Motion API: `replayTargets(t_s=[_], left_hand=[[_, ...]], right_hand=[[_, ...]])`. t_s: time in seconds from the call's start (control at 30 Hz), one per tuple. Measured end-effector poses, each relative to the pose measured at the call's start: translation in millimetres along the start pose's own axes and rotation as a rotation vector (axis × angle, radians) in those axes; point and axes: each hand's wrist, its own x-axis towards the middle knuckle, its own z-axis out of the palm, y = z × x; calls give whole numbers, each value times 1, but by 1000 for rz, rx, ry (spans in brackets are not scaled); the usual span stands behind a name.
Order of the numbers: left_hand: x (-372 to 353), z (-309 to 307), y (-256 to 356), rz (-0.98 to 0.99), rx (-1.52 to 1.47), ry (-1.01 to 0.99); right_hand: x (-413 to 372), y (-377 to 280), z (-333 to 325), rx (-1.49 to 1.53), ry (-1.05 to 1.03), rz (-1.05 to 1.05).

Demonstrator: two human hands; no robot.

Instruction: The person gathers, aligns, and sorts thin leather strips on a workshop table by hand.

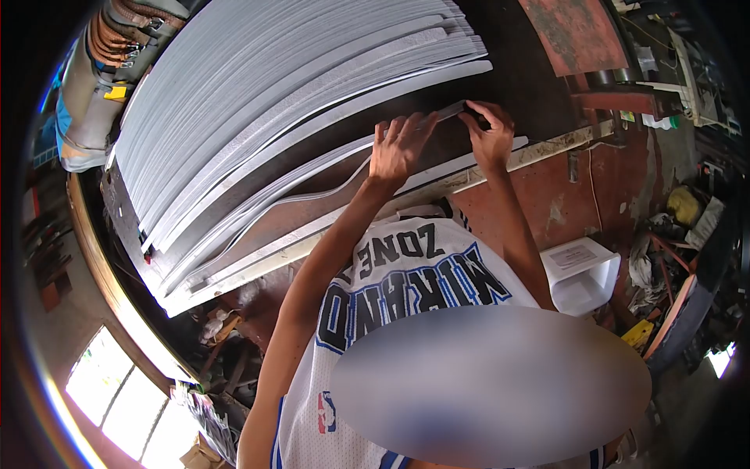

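Note:
A long thin strip (pixel 451 112), whitish-grey and flexible, runs between my two hands near the table's front edge. My left hand (pixel 397 150) is closed over it, fingers bent on the far side, where several strips lie together. With thumb and fingertips, my right hand (pixel 492 134) pinches the strip's right end. Left of my hands, loose strips (pixel 312 173) trail in curves along the table. Beyond them a wide stack of similar strips (pixel 297 86) is fanned out, with one separate strip (pixel 437 78) along its near side.
The dark table (pixel 531 94) has a pale, worn front edge (pixel 547 148). Rolled belts (pixel 117 39) hang at the far left. A reddish metal piece (pixel 574 35) stands at the back right. A white plastic container (pixel 582 277) is low on the right, near clutter.

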Motion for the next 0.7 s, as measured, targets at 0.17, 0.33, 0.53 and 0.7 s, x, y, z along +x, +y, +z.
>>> replayTargets(t_s=[0.17, 0.33, 0.53, 0.7], left_hand=[[0, -2, -2, 10, 20, 0], [-1, -5, -3, 6, -14, 19], [-3, -4, -3, -7, -31, -18], [-6, -5, -6, -4, -22, -15]], right_hand=[[1, -11, 1, 3, -21, -44], [9, -18, -11, 113, -146, 61], [16, -12, -12, 169, -135, -32], [16, -12, -12, 107, -124, -55]])
